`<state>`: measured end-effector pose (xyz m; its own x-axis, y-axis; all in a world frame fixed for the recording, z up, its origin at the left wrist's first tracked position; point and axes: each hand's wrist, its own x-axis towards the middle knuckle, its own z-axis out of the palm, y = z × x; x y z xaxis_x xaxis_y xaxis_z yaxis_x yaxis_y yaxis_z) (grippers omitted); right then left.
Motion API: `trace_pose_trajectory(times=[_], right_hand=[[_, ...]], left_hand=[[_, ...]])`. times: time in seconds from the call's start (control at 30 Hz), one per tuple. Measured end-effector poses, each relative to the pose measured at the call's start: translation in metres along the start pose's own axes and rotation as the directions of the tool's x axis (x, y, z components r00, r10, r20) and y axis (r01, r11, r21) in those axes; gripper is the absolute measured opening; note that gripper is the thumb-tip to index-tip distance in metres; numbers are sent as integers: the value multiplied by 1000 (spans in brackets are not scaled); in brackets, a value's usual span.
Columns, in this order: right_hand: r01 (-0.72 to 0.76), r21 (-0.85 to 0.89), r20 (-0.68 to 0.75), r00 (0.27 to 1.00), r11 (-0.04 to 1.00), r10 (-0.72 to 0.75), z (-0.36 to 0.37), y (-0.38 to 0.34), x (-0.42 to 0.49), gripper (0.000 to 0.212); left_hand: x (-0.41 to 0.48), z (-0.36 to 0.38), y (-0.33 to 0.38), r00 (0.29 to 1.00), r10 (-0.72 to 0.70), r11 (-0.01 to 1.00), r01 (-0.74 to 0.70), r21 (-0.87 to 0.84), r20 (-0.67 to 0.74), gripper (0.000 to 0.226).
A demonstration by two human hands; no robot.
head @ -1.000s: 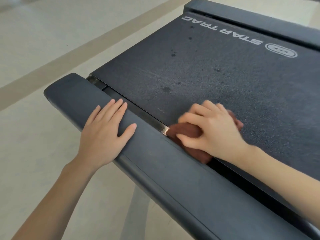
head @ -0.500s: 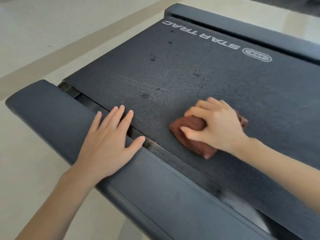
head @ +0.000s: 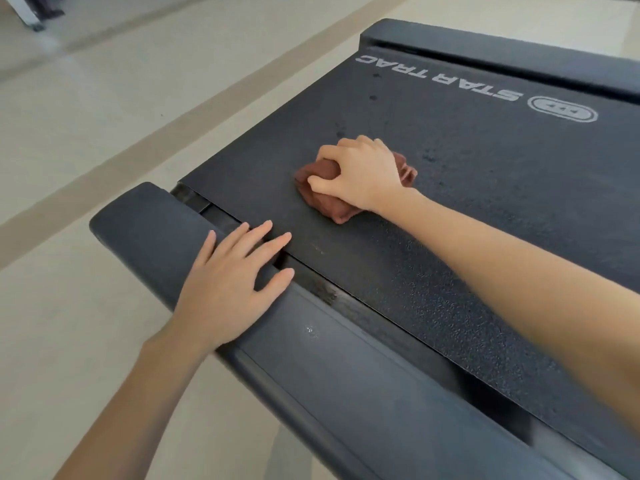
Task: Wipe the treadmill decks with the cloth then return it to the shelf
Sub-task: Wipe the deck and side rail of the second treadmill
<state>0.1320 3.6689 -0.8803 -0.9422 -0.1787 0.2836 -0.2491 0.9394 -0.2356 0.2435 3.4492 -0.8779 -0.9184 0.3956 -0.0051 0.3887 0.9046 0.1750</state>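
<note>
The right hand (head: 360,174) had carried the bunched reddish-brown cloth (head: 320,197) away from the near edge of the dark textured treadmill belt (head: 467,209). A second before, the cloth had been pressed into the seam where the belt met the grey plastic side rail (head: 346,382). Half a second before, it had sat just clear of that seam. At this moment it lay well out on the belt, toward the middle, flat against the surface under the palm. The grip of that hand was closed on the cloth, with the fingers curled over its top and the thumb tucked against its near side.

The left hand (head: 228,289) had kept its place on the end of the rail as a brace. Its grip was loose and held nothing, the fingers straight and spread. The fingertips now reached past the seam onto the belt's edge, where earlier they had stayed on the rail.

The stroke appeared to be working outward from the edge. Small dark spots (head: 429,155) on the belt lay just beyond the cloth, and more sat farther up near the white lettering (head: 440,77), so much of this deck probably remained to be wiped. The return to the shelf was some way off, and no shelf could be made out.
</note>
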Motion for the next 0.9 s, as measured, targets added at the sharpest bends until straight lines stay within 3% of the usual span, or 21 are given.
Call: trace_pose_trajectory(times=[0.2,0.3,0.6,0.77,0.9], right_hand=[[156,33,-56,986,987,-154,-30,-2,-119,36],[165,35,-33,986,986,-164,-31,-3,-122,35],[187,57,-95,979,981,-181,35,-59,24,33],[160,22,-69,985,987,-158,73,-76,114,38],[101,-35,-25,995,994,-101,72,-86,130,40]], left_hand=[[1,-9,-42,998,-54,998,54,-19,-22,62],[1,-6,-40,995,-68,997,66,-34,-68,66],[3,-1,-41,962,-166,974,125,-191,-218,59],[5,1,-44,960,-185,971,145,-190,-209,52],[3,0,-44,962,-171,974,133,-183,-214,44]])
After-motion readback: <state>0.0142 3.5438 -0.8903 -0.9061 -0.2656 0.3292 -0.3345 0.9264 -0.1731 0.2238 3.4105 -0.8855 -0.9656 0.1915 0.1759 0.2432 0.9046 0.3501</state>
